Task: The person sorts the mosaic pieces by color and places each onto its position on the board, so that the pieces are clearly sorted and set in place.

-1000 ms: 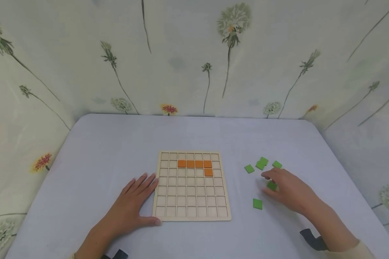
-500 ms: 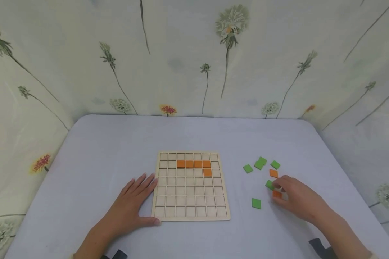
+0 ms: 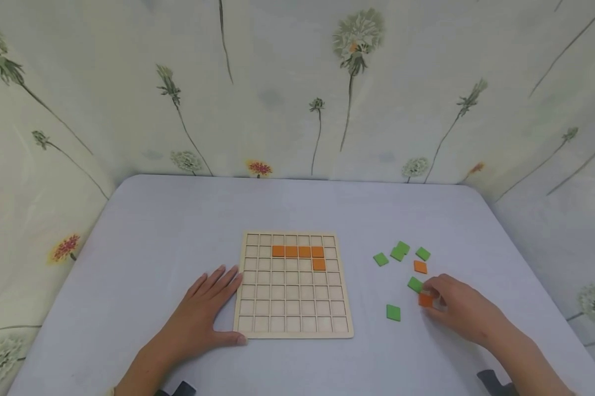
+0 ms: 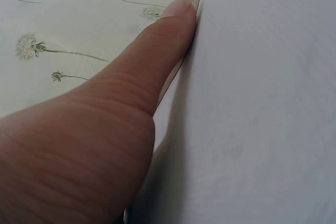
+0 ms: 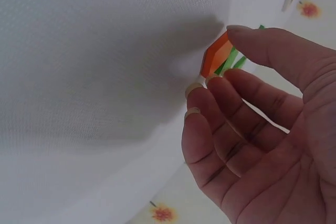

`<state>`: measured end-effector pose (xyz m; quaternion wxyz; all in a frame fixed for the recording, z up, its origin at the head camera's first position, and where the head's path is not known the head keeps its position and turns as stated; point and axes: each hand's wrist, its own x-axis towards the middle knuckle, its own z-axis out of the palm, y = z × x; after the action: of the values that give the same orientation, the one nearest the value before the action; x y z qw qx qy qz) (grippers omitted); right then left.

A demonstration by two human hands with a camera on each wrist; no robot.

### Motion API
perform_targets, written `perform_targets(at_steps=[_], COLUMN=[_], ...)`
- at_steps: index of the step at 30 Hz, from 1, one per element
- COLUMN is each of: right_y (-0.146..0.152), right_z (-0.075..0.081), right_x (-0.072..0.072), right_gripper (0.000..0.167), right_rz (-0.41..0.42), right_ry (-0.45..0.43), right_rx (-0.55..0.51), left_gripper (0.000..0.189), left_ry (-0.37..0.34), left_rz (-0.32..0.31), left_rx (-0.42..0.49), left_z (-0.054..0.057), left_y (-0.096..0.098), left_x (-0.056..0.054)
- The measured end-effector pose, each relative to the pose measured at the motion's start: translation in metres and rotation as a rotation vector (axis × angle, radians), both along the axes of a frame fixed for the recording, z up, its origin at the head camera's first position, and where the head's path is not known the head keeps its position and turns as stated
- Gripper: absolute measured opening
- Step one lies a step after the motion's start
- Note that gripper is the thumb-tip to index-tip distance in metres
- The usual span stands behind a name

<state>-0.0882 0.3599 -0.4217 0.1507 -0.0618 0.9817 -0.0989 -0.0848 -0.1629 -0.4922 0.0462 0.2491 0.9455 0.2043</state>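
My left hand [image 3: 205,308] lies flat with fingers spread at the left edge of a wooden grid board [image 3: 289,334]. Its thumb [image 4: 173,30] rests along the board's near corner in the left wrist view. Several orange tiles [image 3: 291,251] sit in the board's upper cells, a row with one more below its right end. To the right, my right hand [image 3: 463,308] pinches a square orange tile [image 3: 425,300] between thumb and fingers. In the right wrist view that orange tile [image 5: 216,55] shows between the thumb tip and fingertips, close over the white cloth.
Right by the held tile lies a green tile [image 3: 415,284]. Another loose orange tile [image 3: 420,267] is just beyond it. Several more green tiles [image 3: 381,259] are scattered between board and right hand, one nearer [image 3: 393,312]. A dandelion-print cloth [image 3: 287,110] hangs behind the white table [image 3: 193,209].
My right hand has drawn back toward me and right, uncovering a loose orange tile, and now pinches another orange tile. The left hand and board have stayed put.
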Motion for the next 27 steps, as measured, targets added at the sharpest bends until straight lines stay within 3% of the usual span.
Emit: perform_targets(at_steps=[6, 27], right_y=[0.0016, 0.0042], right_z=[-0.0029, -0.0059], right_x=[0.0004, -0.0026], right_gripper=[0.029, 0.031], right_rz=[-0.003, -0.055], right_ry=[-0.005, -0.019], right_rx=[0.003, 0.002], left_gripper=[0.120, 0.119], left_ry=[0.021, 0.024], left_rz=[-0.005, -0.002], left_rx=[0.009, 0.022], left_z=[-0.0004, 0.0030], left_y=[0.0002, 0.0011], left_x=[0.0001, 0.0009])
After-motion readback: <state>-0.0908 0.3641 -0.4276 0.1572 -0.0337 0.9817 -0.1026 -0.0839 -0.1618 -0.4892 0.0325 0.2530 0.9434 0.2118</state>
